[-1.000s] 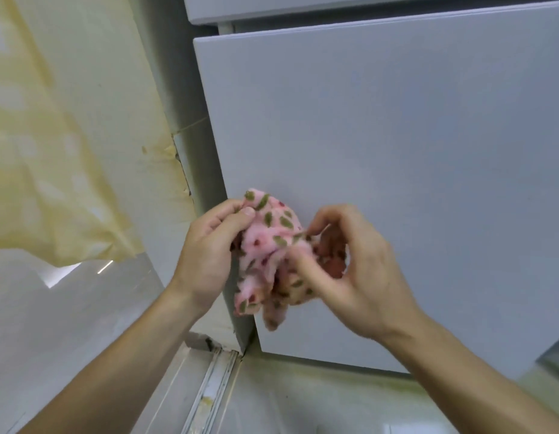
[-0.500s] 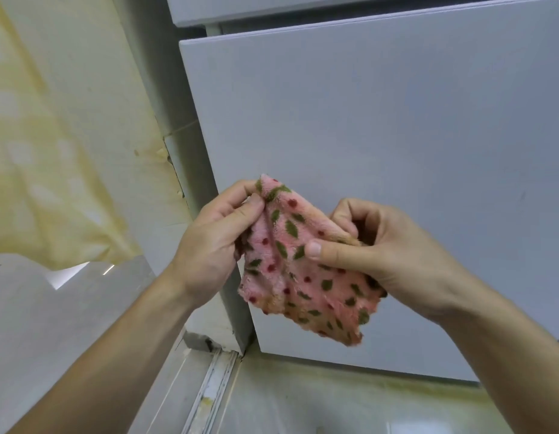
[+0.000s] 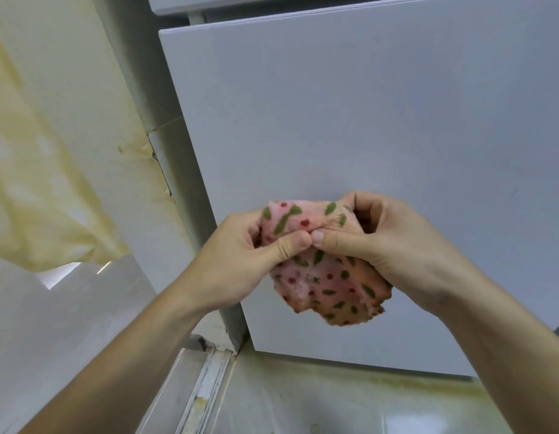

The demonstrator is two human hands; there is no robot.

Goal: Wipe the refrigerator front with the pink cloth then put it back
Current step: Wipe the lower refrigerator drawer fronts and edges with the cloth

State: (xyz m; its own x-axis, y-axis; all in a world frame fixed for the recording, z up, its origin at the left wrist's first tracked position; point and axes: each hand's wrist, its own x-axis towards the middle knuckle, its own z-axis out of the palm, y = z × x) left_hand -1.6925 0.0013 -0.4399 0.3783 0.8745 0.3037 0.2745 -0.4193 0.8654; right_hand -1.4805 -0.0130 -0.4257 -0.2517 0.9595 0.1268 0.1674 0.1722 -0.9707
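The pink cloth [image 3: 325,283], dotted with red spots and green leaves, hangs folded between both hands in front of the lower refrigerator door [image 3: 350,120]. My left hand [image 3: 240,261] pinches its left upper part with thumb over fingers. My right hand [image 3: 391,242] grips the right upper part, its thumb tip meeting my left thumb. The cloth's lower edge droops free below the thumbs. The white door front fills the upper and right part of the view, and the cloth is held just short of it.
A yellowed plastic sheet [image 3: 37,183] hangs on the wall at the left. The wall corner [image 3: 159,170] beside the fridge has peeling edges. A metal floor track [image 3: 206,389] runs below, beside the tiled floor [image 3: 334,402].
The cloth went from bunched to spread and is now folded over at the top. Both hands have come closer together, thumbs touching.
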